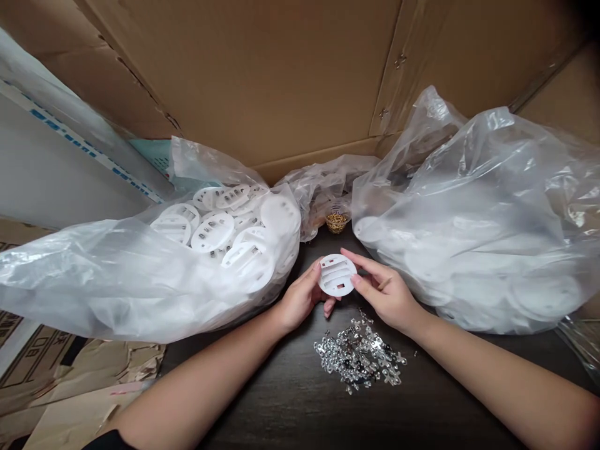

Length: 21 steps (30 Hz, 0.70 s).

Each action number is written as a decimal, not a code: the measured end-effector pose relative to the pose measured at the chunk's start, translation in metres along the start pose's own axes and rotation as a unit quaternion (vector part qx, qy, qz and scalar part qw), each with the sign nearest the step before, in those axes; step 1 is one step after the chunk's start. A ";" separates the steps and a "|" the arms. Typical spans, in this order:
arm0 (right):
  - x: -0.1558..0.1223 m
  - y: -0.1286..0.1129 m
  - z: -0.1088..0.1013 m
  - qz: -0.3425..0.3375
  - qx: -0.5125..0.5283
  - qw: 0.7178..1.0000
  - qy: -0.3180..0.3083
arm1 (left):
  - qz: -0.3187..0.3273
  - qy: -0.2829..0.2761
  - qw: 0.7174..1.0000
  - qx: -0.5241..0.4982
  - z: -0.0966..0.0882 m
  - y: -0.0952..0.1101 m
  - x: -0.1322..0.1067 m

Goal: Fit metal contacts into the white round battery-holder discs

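Note:
Between my two hands is a round white plastic disc [338, 275] with slots and rectangular recesses in its face, like a battery holder. My left hand [302, 296] grips its left edge, thumb on the rim and fingers underneath. On the right edge, the thumb and index finger of my right hand [385, 289] pinch the disc. Just below the hands, small shiny metal contact pieces [359, 356] lie in a loose pile on the dark table [281, 400].
An open plastic bag [131, 275] at left holds many similar white discs [213, 232]. Another clear bag [469, 219] with white parts stands at right. Behind sit a small heap of gold-coloured springs [336, 222] and a cardboard wall [262, 75]. Cardboard scraps [94, 369] lie lower left.

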State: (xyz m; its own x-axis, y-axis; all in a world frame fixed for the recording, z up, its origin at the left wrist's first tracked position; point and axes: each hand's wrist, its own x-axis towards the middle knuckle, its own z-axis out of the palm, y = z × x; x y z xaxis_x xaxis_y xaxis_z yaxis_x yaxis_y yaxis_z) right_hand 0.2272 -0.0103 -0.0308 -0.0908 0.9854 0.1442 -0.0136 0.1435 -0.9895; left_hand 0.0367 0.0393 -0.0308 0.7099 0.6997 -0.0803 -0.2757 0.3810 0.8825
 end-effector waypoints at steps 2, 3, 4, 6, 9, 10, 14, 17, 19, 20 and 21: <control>0.001 0.000 0.000 0.018 0.014 0.999 0.038 | -0.012 -0.013 1.000 -0.010 -0.001 0.001 0.000; 0.001 0.000 0.000 0.027 0.018 0.998 0.059 | -0.013 -0.016 1.000 -0.010 -0.001 0.002 0.001; 0.002 0.001 -0.001 0.033 0.019 0.996 0.077 | -0.013 -0.018 1.000 -0.008 -0.002 0.002 0.001; 0.003 0.002 -0.002 0.035 0.016 0.994 0.097 | -0.008 -0.021 1.000 -0.007 -0.003 0.003 0.001; 0.005 0.006 -0.004 0.021 -0.001 0.994 0.103 | -0.001 -0.024 1.000 -0.007 -0.004 0.002 0.001; 0.005 0.007 -0.004 0.019 -0.006 0.994 0.103 | 0.000 -0.026 1.000 -0.006 -0.004 0.002 0.000; 0.003 0.010 -0.006 0.021 -0.002 0.995 0.098 | -0.002 -0.032 0.999 0.019 -0.001 0.001 -0.001; 0.003 0.013 -0.006 0.029 0.034 0.995 0.094 | -0.012 -0.027 0.996 0.088 0.003 0.003 -0.003; 0.003 0.015 -0.006 0.034 0.062 0.992 0.100 | -0.022 -0.028 0.992 0.124 0.006 0.004 -0.004; 0.004 0.015 -0.006 0.035 0.072 0.991 0.105 | -0.024 -0.028 0.991 0.131 0.007 0.005 -0.005; 0.004 0.015 -0.006 0.037 0.076 0.990 0.109 | -0.025 -0.028 0.991 0.132 0.007 0.005 -0.005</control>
State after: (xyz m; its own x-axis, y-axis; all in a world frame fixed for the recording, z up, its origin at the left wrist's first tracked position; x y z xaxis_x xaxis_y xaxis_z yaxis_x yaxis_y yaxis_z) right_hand 0.2326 -0.0037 -0.0454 0.1197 0.9914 0.0521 -0.1663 0.0718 -0.9835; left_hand 0.0366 0.0330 -0.0229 0.7551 0.6466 -0.1078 -0.0651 0.2377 0.9692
